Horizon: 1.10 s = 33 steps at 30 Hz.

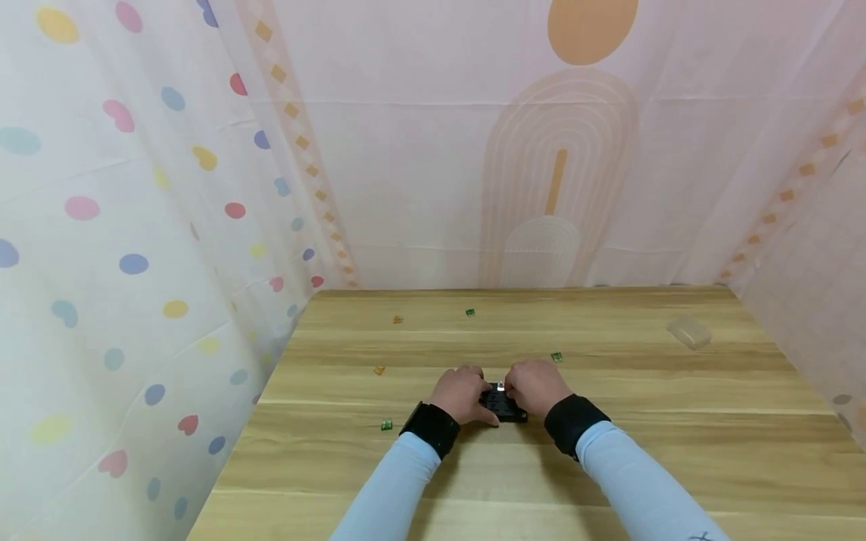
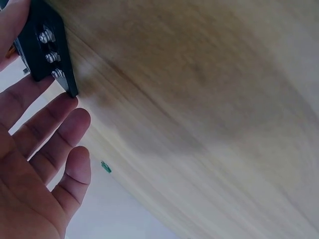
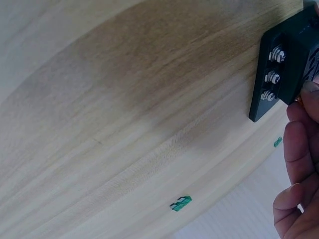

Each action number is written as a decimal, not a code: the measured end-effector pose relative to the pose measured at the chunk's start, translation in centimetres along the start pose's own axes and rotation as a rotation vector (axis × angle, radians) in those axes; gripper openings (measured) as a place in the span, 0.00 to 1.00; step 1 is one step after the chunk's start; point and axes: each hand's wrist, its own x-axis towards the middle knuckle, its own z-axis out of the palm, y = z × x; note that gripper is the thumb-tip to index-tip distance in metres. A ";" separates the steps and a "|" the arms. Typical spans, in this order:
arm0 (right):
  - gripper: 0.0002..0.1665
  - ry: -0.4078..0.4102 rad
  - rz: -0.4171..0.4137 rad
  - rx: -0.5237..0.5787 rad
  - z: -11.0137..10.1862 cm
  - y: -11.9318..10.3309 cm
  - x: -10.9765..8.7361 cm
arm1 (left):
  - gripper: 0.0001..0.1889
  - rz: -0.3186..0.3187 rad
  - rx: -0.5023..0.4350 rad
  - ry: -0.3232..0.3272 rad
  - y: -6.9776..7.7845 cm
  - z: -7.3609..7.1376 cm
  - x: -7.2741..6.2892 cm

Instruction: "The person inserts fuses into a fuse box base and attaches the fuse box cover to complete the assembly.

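Pale sleeves [image 1: 389, 496] converge on a black block [image 1: 502, 407], gripped by left fingers [image 2: 55, 112]; whether right fingers [image 3: 298, 154] opposite pinch anything cannot be told.

Bright head view, dimmer wrist views, soft shadows across tabletop [image 2: 199, 84]

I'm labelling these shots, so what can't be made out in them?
Right wrist: most of the orange bit, hidden by the right hand.
Left wrist: the upper part of the black block, cut off by the top edge.
Head: fine detail on the green pieces, too small.
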 end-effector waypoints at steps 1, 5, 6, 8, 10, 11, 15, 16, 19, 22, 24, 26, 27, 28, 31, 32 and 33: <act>0.05 0.005 0.000 -0.001 0.0 -0.1 0.0 | 0.32 -0.002 -0.003 0.001 0.0 0.0 0.0; 0.06 0.008 0.006 -0.003 -0.1 -0.3 -0.1 | 0.31 -0.005 -0.009 0.007 -0.1 -0.2 -0.1; 0.06 0.012 0.007 -0.004 -0.2 -0.3 -0.1 | 0.31 -0.005 -0.006 0.007 -0.1 -0.3 -0.1; 0.07 0.031 0.002 -0.003 -0.3 -0.3 0.0 | 0.31 -0.003 -0.008 0.006 -0.1 -0.5 0.1; 0.07 0.056 -0.003 -0.003 -0.5 -0.2 -0.1 | 0.31 -0.002 -0.016 0.004 -0.1 -0.7 0.2; 0.08 0.070 -0.009 -0.002 -0.6 -0.2 -0.1 | 0.31 -0.002 -0.017 0.003 -0.1 -0.7 0.2; 0.09 0.067 -0.012 0.010 -0.5 0.0 -0.3 | 0.30 0.012 -0.032 0.022 0.1 -0.6 0.2; 0.09 0.060 -0.009 0.012 -0.5 0.1 -0.3 | 0.30 0.016 -0.033 0.027 0.1 -0.6 0.2; 0.09 0.053 -0.003 0.017 -0.1 0.1 -0.4 | 0.30 0.014 -0.034 0.022 0.3 -0.5 0.1; 0.08 0.059 0.002 0.017 0.1 0.2 -0.3 | 0.30 -0.003 -0.033 0.004 0.3 -0.4 0.2; 0.08 0.060 0.001 0.017 0.2 0.1 -0.3 | 0.30 -0.009 -0.034 0.001 0.2 -0.3 0.3; 0.08 0.055 0.001 0.016 0.2 0.1 -0.2 | 0.30 -0.008 -0.041 0.003 0.1 -0.3 0.3; 0.07 0.055 0.000 0.015 0.2 0.1 -0.1 | 0.30 -0.007 -0.045 0.004 0.0 -0.2 0.3; 0.07 0.056 -0.002 0.016 0.2 0.1 -0.1 | 0.30 -0.005 -0.047 0.003 0.0 -0.2 0.3; 0.06 0.059 -0.005 0.025 0.2 0.1 0.0 | 0.29 -0.007 -0.050 0.003 -0.1 -0.2 0.4; 0.06 0.062 -0.008 0.027 0.2 0.1 0.0 | 0.29 -0.009 -0.048 0.001 -0.1 -0.3 0.4; 0.06 0.064 -0.010 0.032 0.1 0.1 -0.1 | 0.29 -0.012 -0.047 -0.003 -0.1 -0.3 0.4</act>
